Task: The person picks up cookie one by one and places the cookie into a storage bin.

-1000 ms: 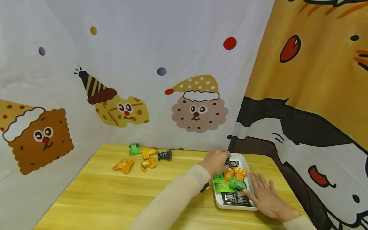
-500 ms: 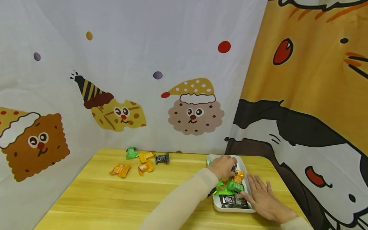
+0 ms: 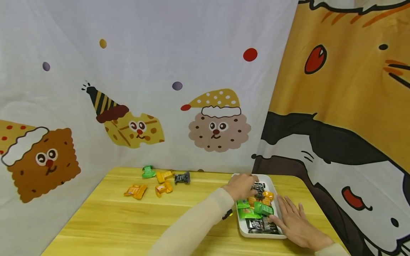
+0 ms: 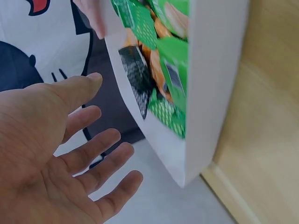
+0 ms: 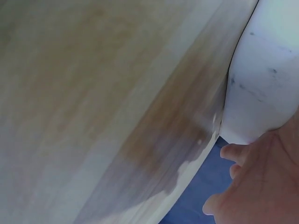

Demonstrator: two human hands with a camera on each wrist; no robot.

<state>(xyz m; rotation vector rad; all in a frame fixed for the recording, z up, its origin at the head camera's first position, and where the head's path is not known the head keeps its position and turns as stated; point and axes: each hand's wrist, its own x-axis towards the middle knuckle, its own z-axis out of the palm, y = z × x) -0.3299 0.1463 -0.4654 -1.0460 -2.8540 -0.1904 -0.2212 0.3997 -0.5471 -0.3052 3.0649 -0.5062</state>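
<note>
A white rectangular tray (image 3: 256,236) stands at the table's right side, filled with wrapped candies. Green packets (image 3: 248,213), a dark green candy (image 3: 263,209), orange candies (image 3: 268,195) and black packets (image 3: 262,225) lie in it. My left hand (image 3: 241,187) hovers over the tray's far left corner, close to black candies (image 3: 258,188). In the left wrist view this left hand (image 4: 60,149) has loose, spread fingers with nothing between them, beside the tray wall (image 4: 212,84). My right hand (image 3: 296,224) lies along the tray's right side, fingers extended and thumb over the rim.
Further left on the wooden table (image 3: 128,224) lie a green candy (image 3: 148,172), several orange candies (image 3: 135,191) and a black candy (image 3: 182,178). A printed cloth (image 3: 144,53) with cartoon figures hangs behind the table and along its right.
My left hand moved into the tray over the black candies, then drew back left with its fingers loosened. More of the black candies show now. The right hand stays at the tray's side.
</note>
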